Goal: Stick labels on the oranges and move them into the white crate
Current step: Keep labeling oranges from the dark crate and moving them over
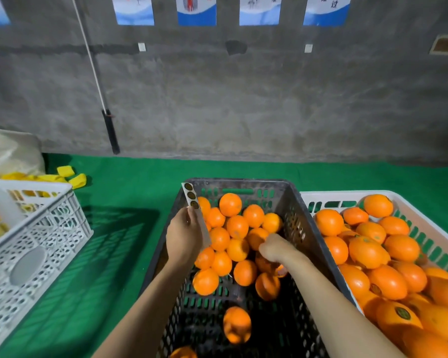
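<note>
The left hand (183, 233) pinches a narrow white paper strip (201, 224) bearing three round dark labels (192, 195). The right hand (276, 248) curls its fingers down among smooth round oranges (237, 226) in the slotted black plastic crate (299, 228); whether they grip one is hidden. The slotted white plastic crate (329, 195) alongside holds more.

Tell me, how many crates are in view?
3: a white lattice crate at the left, a dark crate in the middle, and a white crate at the right.
</note>
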Action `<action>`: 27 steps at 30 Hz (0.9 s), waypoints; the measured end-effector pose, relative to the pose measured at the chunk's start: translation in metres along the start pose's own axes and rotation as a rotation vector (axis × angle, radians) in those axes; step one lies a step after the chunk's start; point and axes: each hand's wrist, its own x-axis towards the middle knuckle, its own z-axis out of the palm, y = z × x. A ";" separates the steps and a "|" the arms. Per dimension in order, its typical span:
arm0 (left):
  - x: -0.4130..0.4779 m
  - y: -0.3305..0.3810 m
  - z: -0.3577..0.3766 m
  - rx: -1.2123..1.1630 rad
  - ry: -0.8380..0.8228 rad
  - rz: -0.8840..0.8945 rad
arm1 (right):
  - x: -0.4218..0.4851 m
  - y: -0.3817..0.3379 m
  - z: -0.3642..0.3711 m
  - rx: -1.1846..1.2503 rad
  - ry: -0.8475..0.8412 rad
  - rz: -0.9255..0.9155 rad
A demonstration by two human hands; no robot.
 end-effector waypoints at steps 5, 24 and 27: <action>-0.001 0.003 -0.001 -0.007 -0.034 0.008 | 0.004 0.011 -0.014 -0.272 0.031 0.037; -0.010 0.004 -0.001 -0.050 -0.138 0.030 | 0.013 0.026 0.024 -0.596 0.414 -0.063; -0.011 0.005 -0.001 -0.042 -0.145 0.038 | 0.015 0.026 0.024 -0.565 0.406 -0.054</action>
